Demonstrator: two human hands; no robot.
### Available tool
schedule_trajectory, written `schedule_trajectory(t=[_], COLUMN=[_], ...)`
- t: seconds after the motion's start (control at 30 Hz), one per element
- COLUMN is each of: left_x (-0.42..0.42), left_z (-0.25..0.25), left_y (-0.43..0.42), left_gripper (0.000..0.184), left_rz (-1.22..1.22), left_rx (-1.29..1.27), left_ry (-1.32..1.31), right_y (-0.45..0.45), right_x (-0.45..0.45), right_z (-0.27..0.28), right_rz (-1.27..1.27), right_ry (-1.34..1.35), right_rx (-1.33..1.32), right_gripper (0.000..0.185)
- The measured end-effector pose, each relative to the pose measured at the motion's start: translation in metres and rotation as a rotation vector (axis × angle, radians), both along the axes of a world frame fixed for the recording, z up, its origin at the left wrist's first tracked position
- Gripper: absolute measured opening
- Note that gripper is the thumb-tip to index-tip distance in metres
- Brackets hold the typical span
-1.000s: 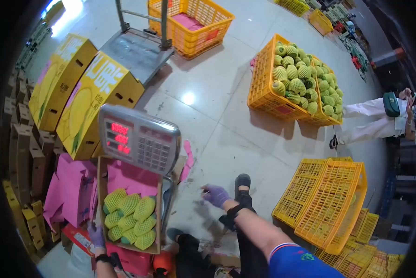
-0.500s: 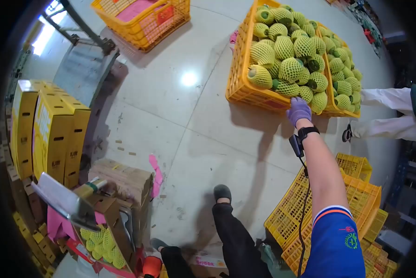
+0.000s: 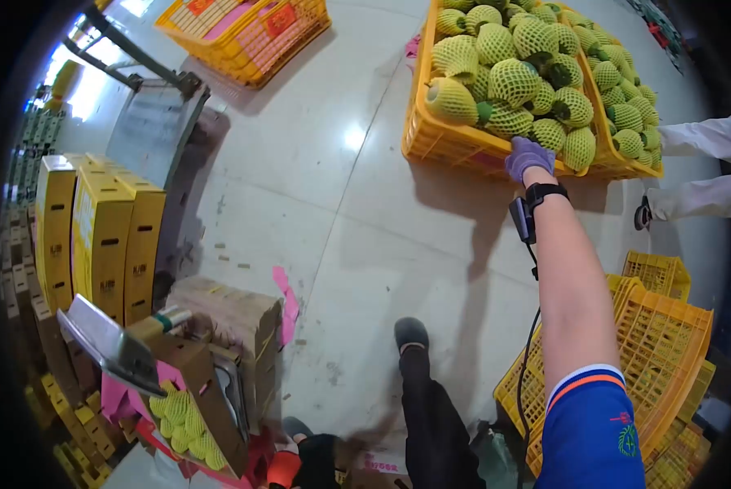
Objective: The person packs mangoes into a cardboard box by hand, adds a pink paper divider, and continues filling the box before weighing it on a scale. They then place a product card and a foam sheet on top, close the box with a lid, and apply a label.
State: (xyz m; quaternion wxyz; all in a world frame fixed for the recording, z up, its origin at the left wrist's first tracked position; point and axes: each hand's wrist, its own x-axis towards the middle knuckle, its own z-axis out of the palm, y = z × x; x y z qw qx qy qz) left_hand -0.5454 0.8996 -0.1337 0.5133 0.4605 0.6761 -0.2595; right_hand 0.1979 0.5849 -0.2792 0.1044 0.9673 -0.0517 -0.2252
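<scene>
My right hand, in a purple glove, reaches out at arm's length to the near rim of a yellow-orange plastic crate. Its fingers are hooked over that rim and closed on it. Green fruits in yellow-green foam nets fill the crate in a heap. A black device with a cable is strapped at my right wrist. Nowhere in the picture does my left hand appear.
A second full crate adjoins on the right, with a person's pale trouser legs beyond. Stacked yellow crates lie lower right. Left are yellow cartons, a cart, a metal scale and an open box of netted fruit.
The view has shifted, with most floor objects now lower or farther right. My right hand stays on the crate's rim, and the crate sits slightly higher and closer in view.
</scene>
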Motion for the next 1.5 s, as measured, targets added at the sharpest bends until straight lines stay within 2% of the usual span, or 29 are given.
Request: schedule_trajectory(t=[0.07,0.13,0.17,0.27,0.33,0.4,0.43,0.53,0.67,0.77,0.9,0.93,1.07,1.2,1.33,1.43,1.5], left_x=[-0.023,-0.017,-0.027,-0.074,-0.074,-0.083,-0.094,-0.112,-0.153,-0.197,-0.222,-0.23,-0.259,-0.261,-0.255,-0.257,-0.253], left_z=[0.004,0.012,0.013,0.011,0.026,0.038,0.039,0.047,0.033,0.004,0.01,0.01,0.013,0.015,0.027,0.035,0.053], left_y=[0.014,0.024,0.028,0.035,0.038,0.046,0.049,0.063,0.095,0.11,0.119,0.12,0.108,0.095,0.086,0.093,0.107], left_gripper=[0.037,0.039,0.038,0.035,0.032,0.03,0.027,0.027,0.031,0.032,0.025,0.025,0.026,0.024,0.024,0.024,0.025], left_rz=[-0.015,0.181,0.127,0.164,0.198,-0.075,0.062,0.111,-0.069,-0.045,0.022,0.023,0.108,0.155,0.117,0.144,0.177], left_rx=[0.058,0.015,0.01,0.036,0.071,0.188,0.172,0.178,0.067,0.019,-0.027,-0.026,-0.02,-0.076,-0.063,-0.001,0.044], left_ry=[-0.001,-0.012,-0.031,-0.12,-0.152,-0.22,-0.275,-0.326,-0.462,-0.583,-0.584,-0.585,-0.542,-0.503,-0.406,-0.405,-0.411], right_y=[0.01,0.026,0.033,0.048,0.061,0.064,0.071,0.083,0.105,0.126,0.151,0.163,0.187,0.201,0.186,0.153,0.148], right_x=[-0.022,-0.043,-0.058,-0.11,-0.145,-0.19,-0.211,-0.289,-0.408,-0.497,-0.613,-0.634,-0.72,-0.77,-0.782,-0.803,-0.79], right_z=[-0.002,0.001,0.0,-0.005,0.002,-0.005,-0.004,-0.003,-0.001,0.002,0.002,0.008,0.017,0.026,0.025,0.004,0.023], right_rz=[-0.012,-0.011,-0.014,0.032,0.012,0.045,0.027,0.009,-0.009,-0.009,0.09,0.021,0.043,0.052,0.082,0.131,0.117], right_ry=[0.013,0.014,0.015,0.007,0.067,0.055,0.106,0.176,0.193,0.225,0.21,0.301,0.483,0.606,0.753,0.645,0.698], right_rx=[0.015,0.026,0.02,0.015,0.016,0.052,0.018,0.005,-0.037,0.011,0.067,0.075,0.058,0.033,0.076,0.293,0.336], right_gripper=[0.033,0.032,0.032,0.031,0.033,0.033,0.034,0.038,0.041,0.036,0.036,0.037,0.046,0.059,0.062,0.063,0.061])
